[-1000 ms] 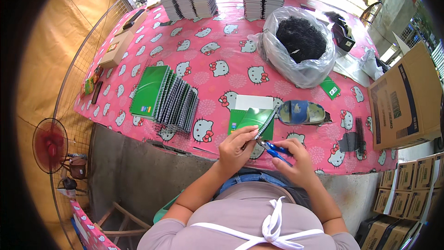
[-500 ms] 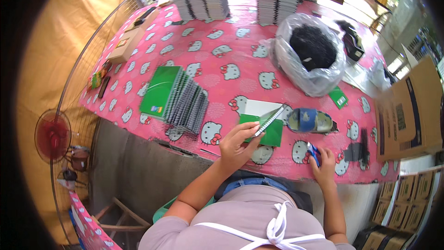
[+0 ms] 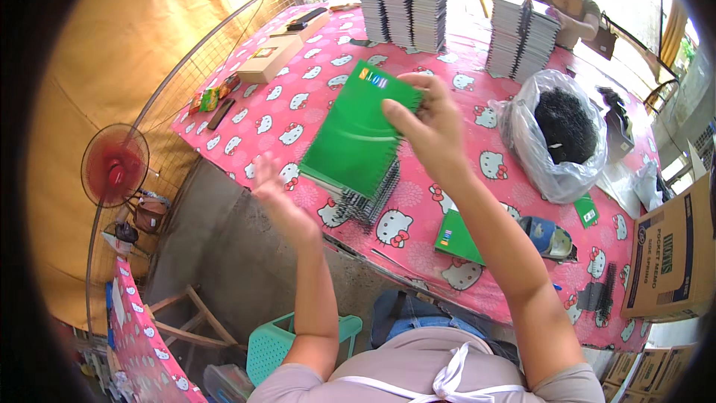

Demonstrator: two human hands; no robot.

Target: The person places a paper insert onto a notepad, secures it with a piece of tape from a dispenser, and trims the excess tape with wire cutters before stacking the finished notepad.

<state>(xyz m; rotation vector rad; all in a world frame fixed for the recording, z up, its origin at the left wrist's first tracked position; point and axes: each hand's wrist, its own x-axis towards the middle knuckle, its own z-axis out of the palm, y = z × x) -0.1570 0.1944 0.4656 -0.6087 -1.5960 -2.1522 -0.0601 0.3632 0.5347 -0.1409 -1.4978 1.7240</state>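
My right hand (image 3: 436,123) reaches across to the left and pinches a green-covered spiral notebook (image 3: 350,138) by its edge, thumb on the cover. The notebook is above a pile of spiral notebooks (image 3: 377,198) and hides most of it. To its near left my left hand (image 3: 282,200) is raised, fingers apart and slightly blurred, with nothing in it. Another green notebook (image 3: 459,237) lies by the table's front edge, partly behind my right forearm. Beside it is a blue slipper (image 3: 544,236). A small blue piece of a tool (image 3: 557,286) shows next to my right arm.
A clear plastic bag of black coils (image 3: 563,127) stands at the right, near a cardboard carton (image 3: 667,254). Tall notebook stacks (image 3: 406,15) stand at the back, where a person (image 3: 570,11) touches another stack (image 3: 518,37). A fan (image 3: 115,168) and green stool (image 3: 272,351) are left.
My right hand has left the blue-handled tool and now holds a notebook over the pile at left. My left hand has let go of the notebook it held. The view has turned left.
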